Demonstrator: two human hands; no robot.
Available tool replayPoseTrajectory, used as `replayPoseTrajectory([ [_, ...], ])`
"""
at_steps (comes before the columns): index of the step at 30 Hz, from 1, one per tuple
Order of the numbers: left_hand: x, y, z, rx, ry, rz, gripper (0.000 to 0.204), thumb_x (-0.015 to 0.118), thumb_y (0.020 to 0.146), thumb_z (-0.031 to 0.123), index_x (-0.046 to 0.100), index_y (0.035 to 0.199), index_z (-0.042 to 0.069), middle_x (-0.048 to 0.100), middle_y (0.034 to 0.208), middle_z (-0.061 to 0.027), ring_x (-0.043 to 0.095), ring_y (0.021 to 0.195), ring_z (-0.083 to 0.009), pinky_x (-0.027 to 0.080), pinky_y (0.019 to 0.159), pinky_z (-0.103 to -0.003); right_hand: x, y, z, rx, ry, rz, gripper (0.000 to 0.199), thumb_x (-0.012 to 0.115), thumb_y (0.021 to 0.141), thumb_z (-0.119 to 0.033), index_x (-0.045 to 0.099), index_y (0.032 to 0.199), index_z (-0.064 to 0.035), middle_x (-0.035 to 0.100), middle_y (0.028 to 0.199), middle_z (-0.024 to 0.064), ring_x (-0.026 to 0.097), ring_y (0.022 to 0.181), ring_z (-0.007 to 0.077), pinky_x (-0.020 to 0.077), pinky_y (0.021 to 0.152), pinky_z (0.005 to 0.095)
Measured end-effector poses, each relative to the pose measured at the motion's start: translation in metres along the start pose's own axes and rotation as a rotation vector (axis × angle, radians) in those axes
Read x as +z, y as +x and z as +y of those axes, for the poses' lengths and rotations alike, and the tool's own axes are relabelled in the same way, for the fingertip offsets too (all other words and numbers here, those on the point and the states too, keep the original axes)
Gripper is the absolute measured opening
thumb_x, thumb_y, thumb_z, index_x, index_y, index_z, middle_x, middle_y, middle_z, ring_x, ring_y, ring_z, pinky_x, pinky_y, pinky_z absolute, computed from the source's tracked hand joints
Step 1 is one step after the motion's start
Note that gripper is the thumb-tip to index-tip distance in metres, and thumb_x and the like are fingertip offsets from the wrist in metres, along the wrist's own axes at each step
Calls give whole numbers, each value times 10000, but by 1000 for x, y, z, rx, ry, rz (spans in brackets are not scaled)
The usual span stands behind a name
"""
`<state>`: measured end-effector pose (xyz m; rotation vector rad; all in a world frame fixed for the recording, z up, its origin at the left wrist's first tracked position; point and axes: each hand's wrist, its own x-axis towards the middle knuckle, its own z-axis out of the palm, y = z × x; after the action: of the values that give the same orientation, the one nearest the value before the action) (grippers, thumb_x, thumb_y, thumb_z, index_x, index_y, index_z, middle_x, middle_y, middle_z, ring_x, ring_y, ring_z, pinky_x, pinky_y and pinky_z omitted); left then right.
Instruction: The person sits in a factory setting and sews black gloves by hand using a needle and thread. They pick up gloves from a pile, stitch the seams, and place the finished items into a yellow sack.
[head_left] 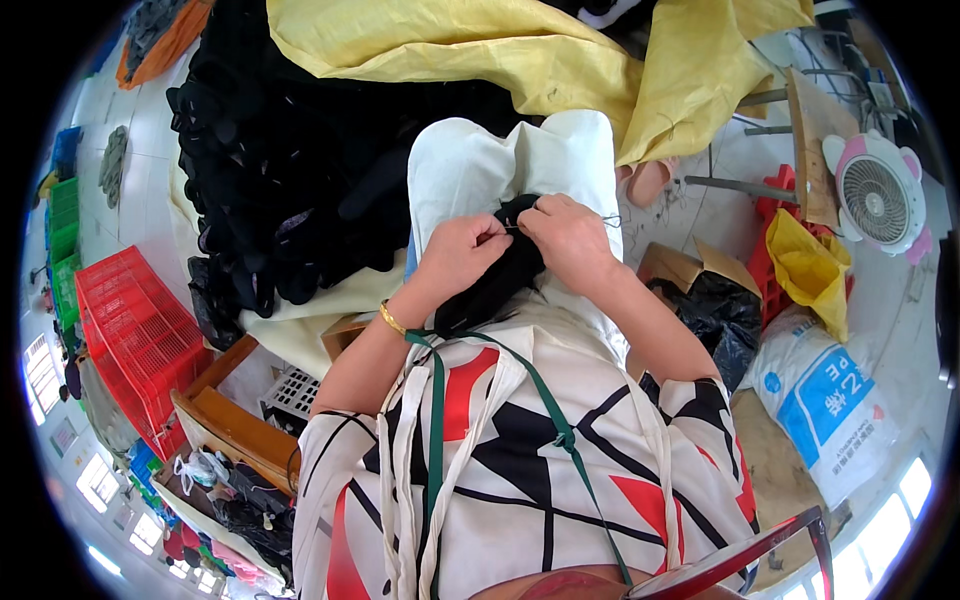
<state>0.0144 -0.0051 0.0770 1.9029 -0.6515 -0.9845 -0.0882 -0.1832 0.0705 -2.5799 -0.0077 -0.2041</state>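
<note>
Two bare hands up close: left hand has thumb and finger pressed together, but whatever's between them is too small for me to tell; right hand looks to be pinching the black fabric piece by its far end. That piece lies between and below them, on top of the white cloth. I'd guess it's light, soft and floppy, not slippery or fragile, so fingertips on the edge seem best.

Counts, working outward: one piece in hand, one white cloth, one heap of black pieces (too jumbled to count), at least one yellow sheet beyond, one white sack, one yellow bag, at least one red crate, one fan.
</note>
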Motion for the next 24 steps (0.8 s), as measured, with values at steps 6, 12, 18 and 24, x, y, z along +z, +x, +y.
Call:
replayPoseTrajectory([
  [6, 2, 17, -29, 4, -151, 28, 110, 655, 918, 113, 640, 888, 8, 593, 781, 18, 513, 714, -50, 430, 627, -228, 9, 0, 9, 64, 153, -40, 103, 675, 773, -95, 637, 869, -97, 564, 788, 70, 611, 786, 279, 507, 637, 394],
  [12, 16, 17, -46, -40, -234, 67, 117, 678, 916, 126, 672, 902, 10, 620, 803, 23, 482, 673, -44, 399, 587, -212, 24, 1, -8, 209, 327, 16, 58, 653, 885, -139, 665, 918, -93, 616, 854, 63, 630, 782, 258, 510, 645, 387],
  [18, 5, 12, -39, -384, -770, 14, 104, 714, 892, 145, 684, 887, 46, 617, 785, 27, 466, 612, -32, 338, 511, -184, -4, -28, 42, 888, 1671, 345, 56, 523, 1009, -145, 556, 986, -106, 606, 869, 30, 524, 668, 106, 459, 568, 267],
  [24, 5, 13, -42, -411, -908, 0, 126, 724, 887, 171, 681, 871, 55, 611, 764, 18, 468, 585, -43, 343, 503, -180, -52, -169, 213, 1058, 1761, 1249, 66, 514, 988, -89, 552, 946, -56, 576, 723, 71, 568, 668, 189, 564, 806, 387],
])
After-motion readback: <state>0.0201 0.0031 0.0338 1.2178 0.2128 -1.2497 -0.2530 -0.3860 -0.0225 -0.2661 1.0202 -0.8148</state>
